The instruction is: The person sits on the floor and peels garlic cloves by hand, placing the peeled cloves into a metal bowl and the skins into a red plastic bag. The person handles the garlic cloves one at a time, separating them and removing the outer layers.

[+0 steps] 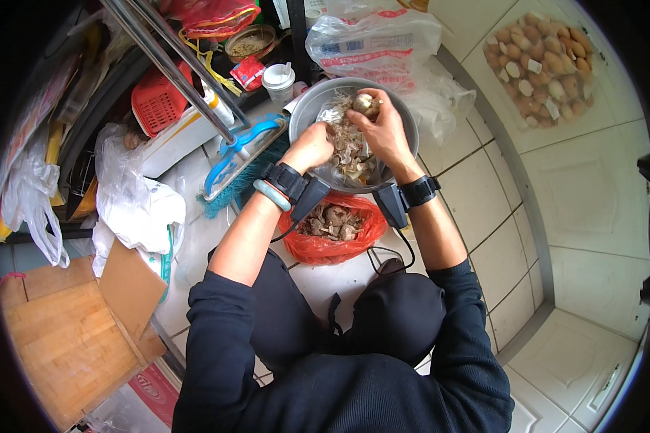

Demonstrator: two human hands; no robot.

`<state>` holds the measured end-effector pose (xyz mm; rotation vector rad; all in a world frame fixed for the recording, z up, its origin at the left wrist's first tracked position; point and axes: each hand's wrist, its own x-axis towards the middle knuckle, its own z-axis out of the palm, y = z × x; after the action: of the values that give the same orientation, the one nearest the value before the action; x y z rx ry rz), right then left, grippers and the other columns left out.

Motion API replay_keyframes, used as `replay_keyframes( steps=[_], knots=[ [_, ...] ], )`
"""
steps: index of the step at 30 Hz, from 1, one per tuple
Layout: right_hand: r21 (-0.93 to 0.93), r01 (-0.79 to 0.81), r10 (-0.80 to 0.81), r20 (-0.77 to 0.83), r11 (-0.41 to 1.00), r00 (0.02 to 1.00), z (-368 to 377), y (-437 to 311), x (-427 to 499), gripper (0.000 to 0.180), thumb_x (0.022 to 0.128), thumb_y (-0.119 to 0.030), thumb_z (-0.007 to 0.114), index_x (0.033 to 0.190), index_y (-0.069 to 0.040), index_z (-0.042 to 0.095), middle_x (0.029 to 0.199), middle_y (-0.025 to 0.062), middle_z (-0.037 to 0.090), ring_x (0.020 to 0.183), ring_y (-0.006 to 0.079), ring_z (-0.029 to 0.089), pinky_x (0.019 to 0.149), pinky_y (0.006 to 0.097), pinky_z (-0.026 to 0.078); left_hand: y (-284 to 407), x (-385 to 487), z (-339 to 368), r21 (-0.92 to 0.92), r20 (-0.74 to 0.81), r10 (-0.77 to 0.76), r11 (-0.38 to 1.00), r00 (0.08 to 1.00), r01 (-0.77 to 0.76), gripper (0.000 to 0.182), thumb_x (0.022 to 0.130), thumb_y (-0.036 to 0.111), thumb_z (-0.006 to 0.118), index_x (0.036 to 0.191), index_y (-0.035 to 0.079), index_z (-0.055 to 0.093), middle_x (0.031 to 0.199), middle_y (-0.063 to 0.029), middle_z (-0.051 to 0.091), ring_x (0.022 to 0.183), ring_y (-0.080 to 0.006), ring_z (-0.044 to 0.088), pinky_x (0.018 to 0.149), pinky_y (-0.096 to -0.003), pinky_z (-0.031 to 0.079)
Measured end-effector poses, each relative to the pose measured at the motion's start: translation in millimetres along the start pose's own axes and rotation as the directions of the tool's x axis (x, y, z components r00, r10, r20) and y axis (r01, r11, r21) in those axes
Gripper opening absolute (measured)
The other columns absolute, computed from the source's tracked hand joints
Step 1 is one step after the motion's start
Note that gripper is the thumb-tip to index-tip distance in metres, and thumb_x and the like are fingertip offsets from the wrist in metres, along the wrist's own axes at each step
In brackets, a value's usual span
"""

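A garlic bulb [364, 104] is held in the fingertips of my right hand [383, 127], above the far side of a grey bin [408, 116]. My left hand [310, 146] is over the bin's left side with its fingers curled; whether they pinch anything is hidden. Papery garlic skins and dry roots [352, 154] lie in the bin, along with some clear plastic. Between the bin and my feet sits an open red plastic bag [330, 251] with several soil-stained garlic bulbs [336, 219] inside.
A blue broom [233, 157] with a metal handle leans left of the bin. Beyond stand a lidded white cup [278, 81] and a red plastic basket [157, 103]. Clear plastic bags [379, 51] lie behind the bin. White cabinet doors [579, 189] line the right; a wooden board [59, 341] is at lower left.
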<state>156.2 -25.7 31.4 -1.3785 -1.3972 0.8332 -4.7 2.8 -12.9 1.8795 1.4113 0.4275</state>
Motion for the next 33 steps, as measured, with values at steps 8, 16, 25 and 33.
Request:
replay_keyframes(
  steps=[8,16,25,33],
  knots=[
    [-0.13,-0.151,0.161,0.073,0.98,0.984,5.4,20.7,-8.9,0.05,0.077,-0.015,0.074,0.12,-0.001,0.052,0.098,0.0174,0.066,0.091,0.0246,0.066,0.08,0.0343,0.052,16.2,-8.8,-10.3,-0.038,-0.512,0.115,0.987,0.851,-0.156,0.033,0.077,-0.003,0.057,0.109,-0.001,0.053,0.104,-0.0214,0.06,0.099,-0.0352,0.058,0.09,-0.0399,0.046],
    [-0.088,-0.03,0.035,0.058,0.996,0.998,6.3,20.5,-15.7,0.051,0.073,-0.017,0.079,0.116,-0.001,0.056,0.097,0.0174,0.067,0.088,0.0226,0.067,0.077,0.0331,0.053,20.7,6.3,1.3,-0.516,-0.224,0.072,0.837,0.972,-0.181,0.025,0.085,0.023,0.071,0.091,0.002,0.06,0.078,-0.0051,0.064,0.075,-0.0129,0.063,0.069,-0.0271,0.052],
    [-0.174,0.143,-0.114,0.17,0.974,0.979,0.7,14.0,-12.5,0.043,0.082,-0.029,0.072,0.105,0.002,0.054,0.092,0.0216,0.061,0.083,0.0355,0.059,0.073,0.0403,0.047,10.8,11.3,-5.1,-0.666,0.113,-0.09,0.732,0.989,0.143,0.031,0.088,0.033,0.067,0.09,0.003,0.06,0.07,-0.0009,0.059,0.059,-0.0076,0.053,0.052,-0.0219,0.043],
    [-0.195,0.222,-0.177,0.223,0.955,0.959,2.7,17.5,-12.8,0.035,0.09,-0.025,0.061,0.105,0.002,0.045,0.092,0.025,0.057,0.086,0.0409,0.057,0.075,0.0435,0.046,11.5,13.5,-3.0,-0.619,0.231,-0.025,0.768,0.973,0.167,0.044,0.097,0.046,0.046,0.096,0.004,0.059,0.07,0.0019,0.052,0.055,-0.0064,0.043,0.048,-0.0235,0.036]
  ],
)
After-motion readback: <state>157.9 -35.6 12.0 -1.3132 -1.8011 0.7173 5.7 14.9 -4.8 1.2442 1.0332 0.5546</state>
